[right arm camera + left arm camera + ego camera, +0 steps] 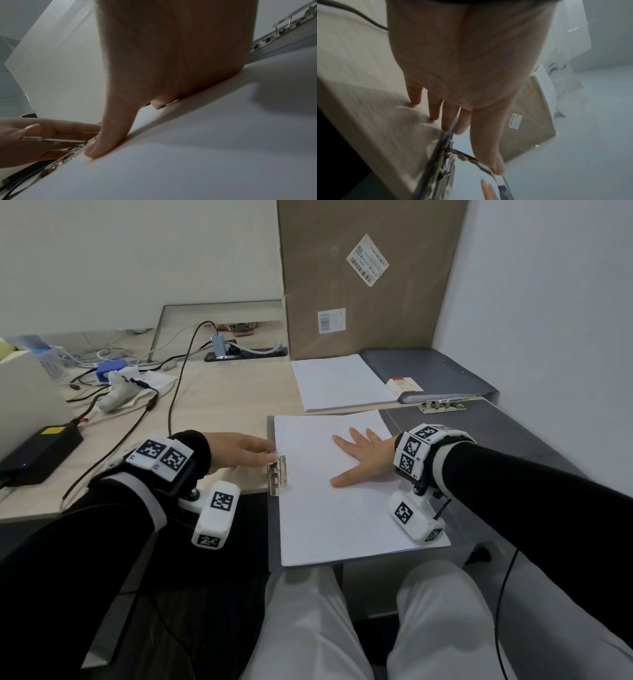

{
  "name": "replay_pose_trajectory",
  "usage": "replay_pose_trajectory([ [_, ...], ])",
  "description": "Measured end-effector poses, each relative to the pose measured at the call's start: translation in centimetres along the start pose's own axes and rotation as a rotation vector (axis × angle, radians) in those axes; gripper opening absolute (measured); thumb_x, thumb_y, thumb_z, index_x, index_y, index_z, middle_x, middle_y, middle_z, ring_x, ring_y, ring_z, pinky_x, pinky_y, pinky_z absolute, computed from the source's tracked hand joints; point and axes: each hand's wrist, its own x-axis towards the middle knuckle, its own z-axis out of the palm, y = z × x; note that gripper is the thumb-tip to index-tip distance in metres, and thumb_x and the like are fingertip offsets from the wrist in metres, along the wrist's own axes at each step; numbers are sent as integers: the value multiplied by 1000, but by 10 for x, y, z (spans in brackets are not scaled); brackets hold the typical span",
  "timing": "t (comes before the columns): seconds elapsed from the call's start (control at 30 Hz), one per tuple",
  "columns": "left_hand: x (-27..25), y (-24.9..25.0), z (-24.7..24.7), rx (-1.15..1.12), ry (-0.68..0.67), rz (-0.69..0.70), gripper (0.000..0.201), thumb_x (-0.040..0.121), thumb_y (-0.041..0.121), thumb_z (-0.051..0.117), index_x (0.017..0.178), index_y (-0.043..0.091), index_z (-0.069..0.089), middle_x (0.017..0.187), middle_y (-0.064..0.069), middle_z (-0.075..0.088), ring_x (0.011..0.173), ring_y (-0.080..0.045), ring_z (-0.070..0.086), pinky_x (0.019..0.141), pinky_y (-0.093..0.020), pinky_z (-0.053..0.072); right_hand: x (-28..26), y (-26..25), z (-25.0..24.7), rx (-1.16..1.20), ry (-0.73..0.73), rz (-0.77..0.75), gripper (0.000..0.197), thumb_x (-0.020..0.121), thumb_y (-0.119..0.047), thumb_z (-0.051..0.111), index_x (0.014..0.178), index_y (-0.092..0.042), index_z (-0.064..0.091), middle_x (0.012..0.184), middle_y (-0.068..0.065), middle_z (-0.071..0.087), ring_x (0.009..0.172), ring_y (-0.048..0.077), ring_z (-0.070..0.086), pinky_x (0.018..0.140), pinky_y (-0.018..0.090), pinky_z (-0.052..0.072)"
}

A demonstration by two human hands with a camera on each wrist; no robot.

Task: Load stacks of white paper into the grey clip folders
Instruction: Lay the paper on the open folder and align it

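An open grey clip folder lies in front of me with a stack of white paper on it. Its metal clip sits at the paper's left edge. My left hand reaches in from the left, and thumb and fingers pinch the raised clip lever. My right hand lies flat on the paper with its fingers spread, the thumb close to the clip. In the left wrist view the left thumb touches the lever.
A second paper stack and closed grey folders lie at the back right, before a tall cardboard box. Cables and a black power adapter cover the left of the desk. A wall stands at right.
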Motion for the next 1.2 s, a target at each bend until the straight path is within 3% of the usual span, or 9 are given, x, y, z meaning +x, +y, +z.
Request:
replay_pose_trajectory([
  [0.1, 0, 8, 8, 204, -29, -1, 67, 68, 66, 60, 128, 42, 40, 140, 10, 47, 136, -11, 37, 118, -31, 20, 0, 0, 0, 4, 1, 0, 105, 68, -86, 41, 145, -46, -19, 158, -8, -24, 147, 23, -21, 115, 56, -5],
  [0.17, 3, 10, 11, 373, 37, -39, 72, 77, 60, 51, 142, 36, 30, 145, 7, 42, 139, -16, 34, 117, -32, 21, 0, 0, 0, 7, 0, -1, 105, 68, -86, 41, 145, -46, -19, 158, -8, -24, 147, 23, -21, 116, 56, -6],
  [0.27, 11, 10, 17, 503, 84, -48, 111, 53, 82, 54, 145, 26, 29, 147, 3, 41, 134, -18, 40, 115, -37, 28, 0, 1, 0, 11, 5, -3, 105, 69, -85, 41, 145, -46, -18, 158, -8, -23, 147, 23, -21, 116, 55, -5],
  [0.47, 17, 14, 28, 613, 227, -143, 86, 71, 59, 67, 140, 19, 35, 136, -4, 41, 124, -25, 47, 108, -42, 37, 1, 1, 1, -7, 15, -3, 105, 67, -87, 40, 145, -47, -18, 159, -9, -22, 147, 22, -20, 116, 56, -6],
  [0.8, 8, 10, 23, 590, 130, -122, 120, 49, 80, 48, 150, 24, 14, 151, -2, 26, 139, -22, 32, 116, -40, 26, 3, 4, 3, 12, 24, -21, 102, 69, -86, 38, 146, -46, -17, 159, -8, -22, 147, 24, -20, 116, 56, -7],
  [0.9, 4, 20, 14, 535, 76, -122, 114, 49, 78, 57, 145, 21, 32, 140, 0, 38, 131, -19, 38, 111, -31, 27, 10, 3, 3, 18, 41, -15, 87, 79, -80, 29, 148, -44, -12, 160, -6, -18, 148, 26, -15, 116, 55, -6],
  [0.97, 8, 27, 2, 404, 95, -132, 96, 61, 75, 58, 136, 17, 46, 133, 1, 51, 122, -16, 46, 102, -29, 33, 16, 7, -4, 83, 49, -39, 68, 93, -59, 29, 151, -38, -2, 162, -2, -10, 149, 29, -8, 119, 54, -2],
  [1.03, 18, 33, -10, 267, 206, -184, 58, 86, 54, 52, 132, 18, 52, 133, -3, 55, 122, -18, 49, 98, -33, 39, 15, 14, -17, 148, 66, -95, 63, 97, -50, 33, 152, -30, 10, 162, -4, 5, 150, 21, 3, 121, 43, 2],
  [1.2, 63, 55, -29, 43, 478, -184, 40, 93, 30, 52, 126, 9, 58, 127, -9, 59, 119, -23, 56, 93, -34, 46, 24, 50, -59, 356, 410, -40, 54, 93, -41, 52, 140, -16, 44, 146, 2, 44, 137, 21, 37, 106, 25, 28],
])
